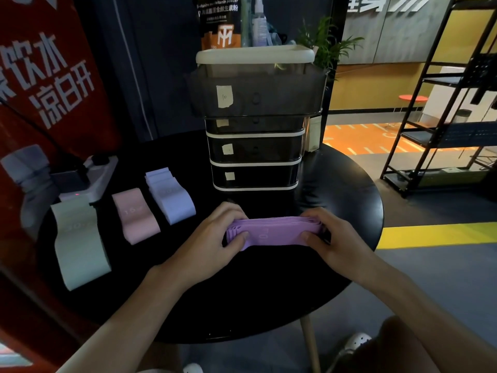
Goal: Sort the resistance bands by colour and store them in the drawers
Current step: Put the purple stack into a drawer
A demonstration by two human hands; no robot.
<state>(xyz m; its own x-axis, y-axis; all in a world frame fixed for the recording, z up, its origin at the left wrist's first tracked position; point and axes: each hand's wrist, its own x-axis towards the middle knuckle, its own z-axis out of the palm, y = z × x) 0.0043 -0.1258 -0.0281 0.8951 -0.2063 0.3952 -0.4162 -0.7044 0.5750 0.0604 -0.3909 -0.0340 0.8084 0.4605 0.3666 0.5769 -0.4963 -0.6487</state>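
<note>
A stack of purple resistance bands [271,231] lies flat in front of the drawer unit [255,154]. My left hand [215,238] grips its left end and my right hand [329,238] grips its right end, thumbs on top. The unit's top drawer [255,94], smoky and labelled 10, is pulled out toward me; the three drawers below it are pushed in. To the left on the round black table [242,305] lie a pale green pile [79,238], a pink pile [135,215] and a light lavender pile [169,195].
A white power strip [91,181] with a plugged-in adapter sits at the table's back left, by a red banner [40,90]. Bottles and a plant stand behind the unit. A black metal shelf rack [441,103] stands on the floor to the right.
</note>
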